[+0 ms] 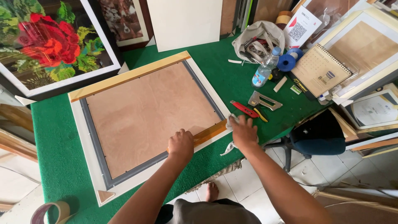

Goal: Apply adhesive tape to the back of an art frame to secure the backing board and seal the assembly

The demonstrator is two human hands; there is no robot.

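A picture frame (87,137) lies face down on the green table, its brown backing board (145,112) edged with grey tape. Brown tape (209,131) runs along the near right edge, and another strip covers the far edge. My left hand (181,144) presses flat on the near edge where the brown tape ends. My right hand (243,132) sits at the frame's right corner, fingers closed on a white cloth (229,146) that hangs over the table edge.
A red utility knife (243,109), a staple gun (264,101), a water bottle (264,68), blue tape rolls (287,61) and a spiral calendar (320,70) lie right of the frame. A rose picture (45,41) leans far left. A tape roll (52,211) rests near left.
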